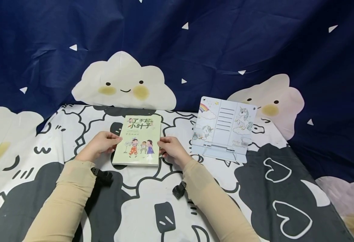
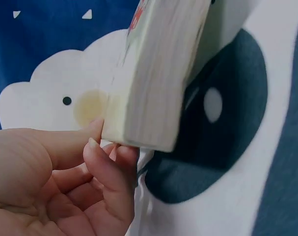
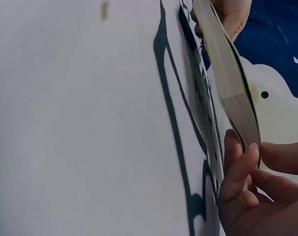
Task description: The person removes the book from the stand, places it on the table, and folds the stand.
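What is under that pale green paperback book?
Beneath the pale green paperback book is the black-and-white cartoon-print cloth; part of a dark printed oval shows past its left edge. Whatever lies beneath its middle is covered, so I cannot see it.

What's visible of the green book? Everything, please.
The book is closed and thick, a paperback by its look: pale green cover, dark Chinese title at the top, cartoon figures below, off-white page edges. It is held cover up, title end away from the person, seemingly raised off the printed cloth, left of the unicorn-print stand in the head view. The left hand and right hand grip opposite sides.
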### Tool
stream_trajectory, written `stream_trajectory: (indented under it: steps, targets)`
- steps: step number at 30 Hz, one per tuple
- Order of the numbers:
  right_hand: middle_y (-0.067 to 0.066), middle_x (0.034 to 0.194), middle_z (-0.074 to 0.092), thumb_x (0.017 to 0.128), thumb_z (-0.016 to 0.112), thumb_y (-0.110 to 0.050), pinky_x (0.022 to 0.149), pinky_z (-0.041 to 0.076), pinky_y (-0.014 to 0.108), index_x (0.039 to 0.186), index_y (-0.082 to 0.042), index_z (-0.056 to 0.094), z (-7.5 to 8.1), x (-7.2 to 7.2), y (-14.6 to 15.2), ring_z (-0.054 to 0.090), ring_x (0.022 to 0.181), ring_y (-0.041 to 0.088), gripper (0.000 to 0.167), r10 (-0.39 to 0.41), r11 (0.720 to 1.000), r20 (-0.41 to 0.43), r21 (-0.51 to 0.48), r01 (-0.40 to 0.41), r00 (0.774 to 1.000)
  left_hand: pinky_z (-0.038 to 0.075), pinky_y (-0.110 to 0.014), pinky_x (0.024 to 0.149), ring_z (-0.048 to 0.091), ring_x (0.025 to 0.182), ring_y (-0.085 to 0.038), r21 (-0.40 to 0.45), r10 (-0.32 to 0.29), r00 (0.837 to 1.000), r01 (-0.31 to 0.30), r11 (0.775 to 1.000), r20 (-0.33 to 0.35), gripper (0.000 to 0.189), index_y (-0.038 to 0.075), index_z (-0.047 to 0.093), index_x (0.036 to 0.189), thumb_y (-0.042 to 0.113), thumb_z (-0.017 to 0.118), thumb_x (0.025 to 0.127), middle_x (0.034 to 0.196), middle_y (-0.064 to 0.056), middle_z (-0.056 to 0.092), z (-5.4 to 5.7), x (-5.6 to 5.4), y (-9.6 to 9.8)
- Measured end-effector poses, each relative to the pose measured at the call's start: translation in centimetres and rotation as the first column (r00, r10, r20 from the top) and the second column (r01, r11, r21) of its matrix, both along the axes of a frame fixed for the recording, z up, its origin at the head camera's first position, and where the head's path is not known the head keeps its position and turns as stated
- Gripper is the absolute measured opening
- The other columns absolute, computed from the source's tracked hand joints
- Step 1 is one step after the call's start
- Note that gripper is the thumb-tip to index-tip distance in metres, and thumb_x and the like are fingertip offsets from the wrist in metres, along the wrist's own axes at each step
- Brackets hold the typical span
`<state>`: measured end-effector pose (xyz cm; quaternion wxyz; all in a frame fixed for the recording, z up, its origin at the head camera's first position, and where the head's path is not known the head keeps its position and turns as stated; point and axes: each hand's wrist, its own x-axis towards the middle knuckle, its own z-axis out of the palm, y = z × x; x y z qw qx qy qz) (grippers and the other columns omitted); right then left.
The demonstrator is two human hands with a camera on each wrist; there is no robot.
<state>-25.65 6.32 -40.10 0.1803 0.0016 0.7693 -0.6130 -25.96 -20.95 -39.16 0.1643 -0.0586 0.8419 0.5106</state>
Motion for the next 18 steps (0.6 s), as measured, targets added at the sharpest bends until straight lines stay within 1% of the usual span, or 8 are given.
stream_trajectory:
  steps: [5,9,12,18]
  targets:
    - [0.003,0.091,0.061,0.101,0.057,-0.013,0.053,0.045,0.017,0.139,0.002,0.053,-0.40,-0.25,-0.13,0.058,0.066,0.008,0.042,0.026,0.999,0.001,0.032,-0.026,1.000,0.049,-0.018,0.057,0.052,0.062,-0.004,-0.010,-0.022,0.999,0.022,1.000,0.030,0.040,-0.010,0.055,0.127,0.022,0.055,0.103,0.077,0.003,0.059,-0.33,-0.40,-0.32]
    - [0.002,0.088,0.060,0.100,0.057,-0.011,0.056,0.046,0.017,0.136,0.002,0.056,-0.64,-0.40,-0.32,0.057,0.066,0.008,0.039,0.020,0.999,-0.006,0.044,-0.019,1.000,0.050,-0.018,0.057,0.052,0.062,-0.003,0.005,-0.019,0.999,0.019,1.000,0.045,0.041,-0.010,0.054,0.128,0.022,0.055,0.103,0.075,0.004,0.059,-0.51,-0.48,-0.39]
    - [0.003,0.090,0.061,0.100,0.056,-0.010,0.059,0.047,0.017,0.135,0.003,0.057,-0.74,-0.50,-0.50,0.056,0.068,0.009,0.037,0.017,0.999,0.000,0.044,-0.017,1.000,0.050,-0.018,0.057,0.053,0.062,-0.003,0.003,-0.008,0.999,0.008,1.000,0.045,0.040,-0.009,0.053,0.128,0.022,0.055,0.103,0.076,0.004,0.059,-0.52,-0.44,-0.33]
    - [0.010,0.103,0.065,0.099,0.056,-0.007,0.062,0.048,0.018,0.133,0.005,0.058,-0.68,-0.51,-0.96,0.056,0.072,0.011,0.035,0.013,0.998,0.018,0.061,-0.014,1.000,0.051,-0.016,0.057,0.053,0.062,-0.003,-0.010,0.014,0.999,-0.014,1.000,0.047,0.039,-0.010,0.054,0.127,0.020,0.055,0.103,0.075,0.004,0.059,-0.58,-0.40,-0.32]
